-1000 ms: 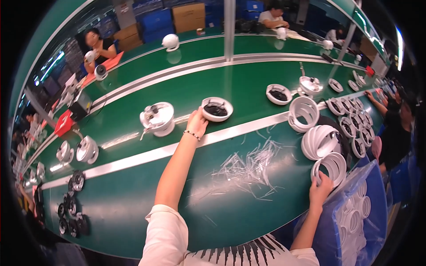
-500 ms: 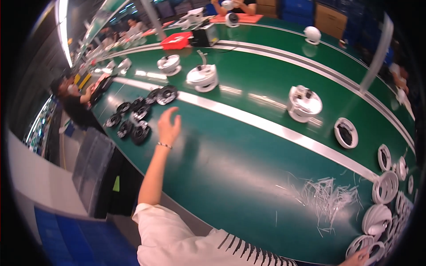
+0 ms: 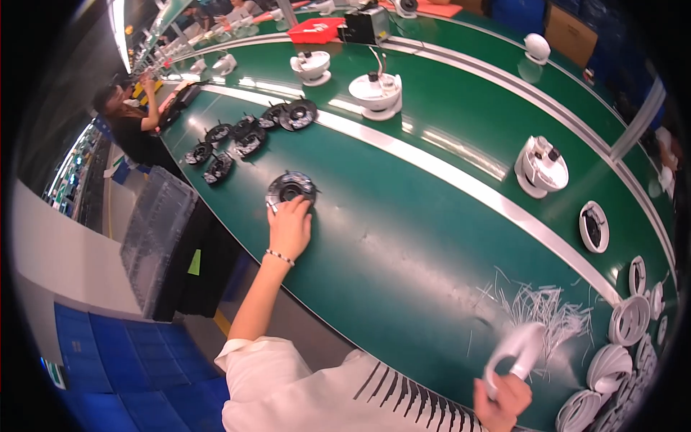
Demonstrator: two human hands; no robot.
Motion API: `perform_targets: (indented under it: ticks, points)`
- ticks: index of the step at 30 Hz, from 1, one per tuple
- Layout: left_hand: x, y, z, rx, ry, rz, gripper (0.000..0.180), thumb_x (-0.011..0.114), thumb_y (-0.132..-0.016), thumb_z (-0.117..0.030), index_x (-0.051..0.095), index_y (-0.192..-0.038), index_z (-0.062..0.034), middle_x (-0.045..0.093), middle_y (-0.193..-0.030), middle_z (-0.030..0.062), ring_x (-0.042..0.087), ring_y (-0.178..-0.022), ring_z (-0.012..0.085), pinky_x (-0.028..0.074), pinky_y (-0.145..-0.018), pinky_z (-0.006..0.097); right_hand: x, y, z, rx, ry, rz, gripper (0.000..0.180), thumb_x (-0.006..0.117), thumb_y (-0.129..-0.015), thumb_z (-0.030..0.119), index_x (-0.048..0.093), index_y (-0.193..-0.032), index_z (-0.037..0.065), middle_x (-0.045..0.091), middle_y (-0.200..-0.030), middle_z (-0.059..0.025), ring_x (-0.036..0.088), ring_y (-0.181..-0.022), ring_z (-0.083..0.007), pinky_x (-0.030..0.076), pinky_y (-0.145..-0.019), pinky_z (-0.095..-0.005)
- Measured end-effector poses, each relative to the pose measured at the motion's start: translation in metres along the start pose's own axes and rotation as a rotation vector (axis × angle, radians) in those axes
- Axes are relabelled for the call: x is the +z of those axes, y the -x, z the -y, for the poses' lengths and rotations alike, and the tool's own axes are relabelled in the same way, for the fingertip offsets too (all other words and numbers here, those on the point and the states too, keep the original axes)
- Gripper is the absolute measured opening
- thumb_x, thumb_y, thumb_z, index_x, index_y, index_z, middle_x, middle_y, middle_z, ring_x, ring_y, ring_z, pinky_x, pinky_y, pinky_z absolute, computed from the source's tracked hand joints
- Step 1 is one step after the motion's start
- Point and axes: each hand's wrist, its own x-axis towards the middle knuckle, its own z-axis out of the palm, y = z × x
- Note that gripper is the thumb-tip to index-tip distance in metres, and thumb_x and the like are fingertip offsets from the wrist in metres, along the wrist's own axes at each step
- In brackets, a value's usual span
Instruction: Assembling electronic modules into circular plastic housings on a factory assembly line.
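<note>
A round black part (image 3: 279, 191) with a dark hub and shiny silvery patches is gripped at its near edge by my left hand (image 3: 289, 232), low over the green bench. Farther left lies a group of similar black round parts (image 3: 248, 137). At the lower right my right hand (image 3: 504, 400), fingers closed, holds up a white ring (image 3: 529, 340) that is blurred and tilted. Behind this ring spreads a loose pile of thin clear-white strips (image 3: 551, 313). Stacks of white rings (image 3: 610, 369) stand to the right of that hand.
Along the far green lane sit white dome-shaped units (image 3: 376, 93), one of them with dark parts on top (image 3: 543, 167). A white ring with a dark inside (image 3: 594, 227) stands right. Beyond are a red tray (image 3: 317, 30) and a black box (image 3: 366, 26). A co-worker (image 3: 133, 119) sits far left.
My left hand has taken one black part from the group and drawn it nearer. My right hand has lifted a white ring from the stacks and moved left. The view has shifted.
</note>
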Motion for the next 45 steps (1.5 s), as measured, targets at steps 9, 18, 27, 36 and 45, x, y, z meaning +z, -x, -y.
perform_targets:
  ticks: [9,18,27,36,45]
  points:
    - [-0.035,0.016,-0.104,0.195,0.457,-0.160,0.022,0.058,-0.075,-0.011,0.057,-0.093,0.0007,0.059,-0.096,0.0160,0.057,-0.085,0.0312,0.046,-0.076,0.037,0.052,0.018,-0.029,0.211,0.163,0.256,0.033,0.072,-0.062,0.013,0.058,-0.090,0.003,0.046,-0.058,-0.0062,0.050,-0.051,-0.0224,0.039,-0.045,-0.0329]
    - [-0.009,0.016,-0.086,0.028,0.363,0.136,0.058,0.064,-0.072,-0.020,0.039,-0.119,0.0027,0.051,-0.108,0.0206,0.050,-0.099,0.0357,0.040,-0.084,0.037,-0.004,-0.003,-0.049,0.395,0.238,0.539,0.111,0.083,-0.042,0.029,0.022,-0.132,0.008,0.010,-0.138,-0.0207,0.010,-0.126,-0.0428,0.017,-0.098,-0.0566]
    - [0.000,0.011,-0.104,-0.116,1.035,0.206,0.055,0.055,-0.072,0.008,0.038,-0.123,-0.0006,0.051,-0.107,0.0106,0.054,-0.082,0.0133,0.044,-0.074,0.023,-0.012,-0.003,-0.057,0.346,0.366,0.591,0.114,0.083,-0.037,0.025,0.024,-0.133,0.010,0.011,-0.139,-0.0173,0.006,-0.127,-0.0425,0.013,-0.098,-0.0594]
    - [0.005,0.014,-0.153,-0.247,1.518,0.640,0.030,0.054,-0.079,0.004,0.050,-0.108,0.0026,0.056,-0.098,0.0060,0.054,-0.085,0.0093,0.045,-0.072,0.020,-0.008,-0.009,-0.068,0.154,0.300,0.719,0.102,0.080,-0.043,0.027,0.028,-0.130,0.011,0.021,-0.135,-0.0150,0.011,-0.126,-0.0420,0.014,-0.098,-0.0609]
    - [0.000,0.032,-0.215,-0.158,1.729,0.923,0.030,0.051,-0.084,-0.008,0.040,-0.112,-0.0048,0.046,-0.110,0.0049,0.051,-0.092,0.0115,0.045,-0.074,0.024,0.022,-0.003,-0.091,0.382,-0.310,-0.220,0.107,0.083,-0.045,0.033,0.025,-0.128,0.000,0.031,-0.125,-0.0189,0.033,-0.117,-0.0318,0.029,-0.096,-0.0403]
